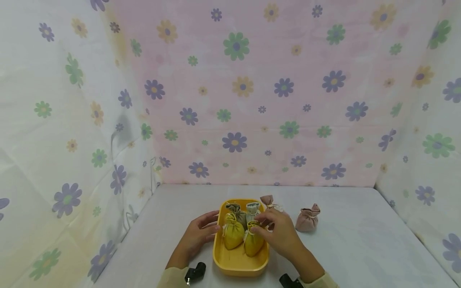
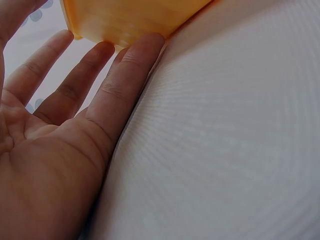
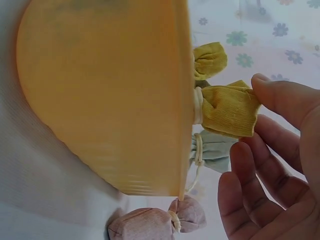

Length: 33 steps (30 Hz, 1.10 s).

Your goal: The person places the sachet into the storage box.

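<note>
A yellow tray (image 1: 239, 270) holds several small tied cloth pouches: two mustard ones in front, a dark olive one (image 1: 236, 216) and a pale grey one (image 1: 253, 208) behind. My right hand (image 1: 282, 234) is over the tray's right rim, thumb and forefinger spread at the top edge of the right mustard pouch (image 3: 227, 109). That flared top is not squeezed between them. On the other side my left hand (image 1: 196, 233) touches the tray's outer wall (image 2: 135, 20) with extended fingertips.
Right of the tray, a pinkish-brown pouch (image 1: 307, 219) stands on the white table (image 1: 367, 240). Another pinkish pouch (image 1: 267, 200) lies by the tray's far right corner, partly hidden by my right hand. Flower-printed cloth (image 1: 266, 100) encloses the back and sides.
</note>
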Motion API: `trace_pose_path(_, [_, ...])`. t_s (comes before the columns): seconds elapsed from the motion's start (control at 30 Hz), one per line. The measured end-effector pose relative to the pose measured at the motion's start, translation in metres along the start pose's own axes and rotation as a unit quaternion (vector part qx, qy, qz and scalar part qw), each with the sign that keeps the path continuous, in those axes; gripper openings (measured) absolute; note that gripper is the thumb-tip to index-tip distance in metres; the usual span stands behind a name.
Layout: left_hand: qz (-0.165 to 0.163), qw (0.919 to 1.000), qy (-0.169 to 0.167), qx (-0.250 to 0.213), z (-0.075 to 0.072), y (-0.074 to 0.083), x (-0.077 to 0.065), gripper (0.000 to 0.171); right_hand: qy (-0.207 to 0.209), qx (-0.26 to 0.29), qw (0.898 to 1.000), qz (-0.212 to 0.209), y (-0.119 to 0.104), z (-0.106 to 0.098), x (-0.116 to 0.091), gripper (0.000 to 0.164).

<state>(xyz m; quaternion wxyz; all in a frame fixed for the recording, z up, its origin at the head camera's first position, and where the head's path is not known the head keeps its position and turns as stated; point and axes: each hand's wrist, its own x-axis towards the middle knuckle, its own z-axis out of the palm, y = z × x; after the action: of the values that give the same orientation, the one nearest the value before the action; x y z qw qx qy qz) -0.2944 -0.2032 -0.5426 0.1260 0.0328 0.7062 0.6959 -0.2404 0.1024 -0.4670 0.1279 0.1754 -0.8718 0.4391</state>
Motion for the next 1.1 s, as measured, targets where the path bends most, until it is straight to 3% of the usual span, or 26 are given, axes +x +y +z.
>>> trace_pose_path(0.4, [0.002,0.9999,-0.006,-0.012,-0.001,0.001,0.000,0.073,0.023,0.008,1.000,0.008,0.004,-0.009,0.013,0.024])
trace_pose_path(0.73, [0.004,0.9999,-0.003,-0.009,0.000,0.000,0.000,0.073,0.075,-0.024,0.997,0.028,0.015,-0.013,0.029,0.026])
trace_pose_path(1.1, [0.001,1.0000,-0.003,-0.008,-0.001,-0.001,0.001,0.073,0.073,-0.085,0.991,0.075,0.025,-0.015,0.049,0.035])
